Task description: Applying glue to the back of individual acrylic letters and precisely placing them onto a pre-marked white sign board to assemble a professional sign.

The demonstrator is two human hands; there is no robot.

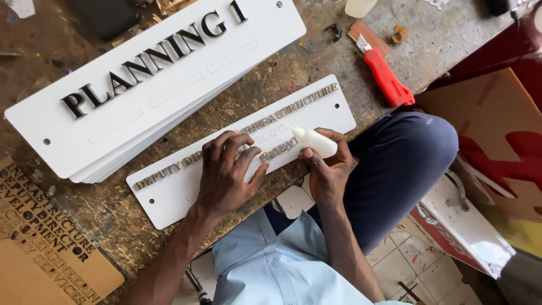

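A long white sign plate [169,199] with rows of small gold-brown cut-out letters lies slanted at the near edge of a worn wooden workbench [271,79]. My left hand [226,172] presses flat on the middle of the plate, fingers spread over the letters. My right hand [323,169] grips a small white glue bottle [314,141], its nozzle tilted down and left onto the lettering next to my left fingertips.
A stack of larger white sign plates [152,79] with big black raised letters lies behind. A red-handled utility knife [385,74] rests at the back right. A brown sheet with cut-out letter shapes [45,248] sits at the front left. My knee [406,152] is at the bench edge.
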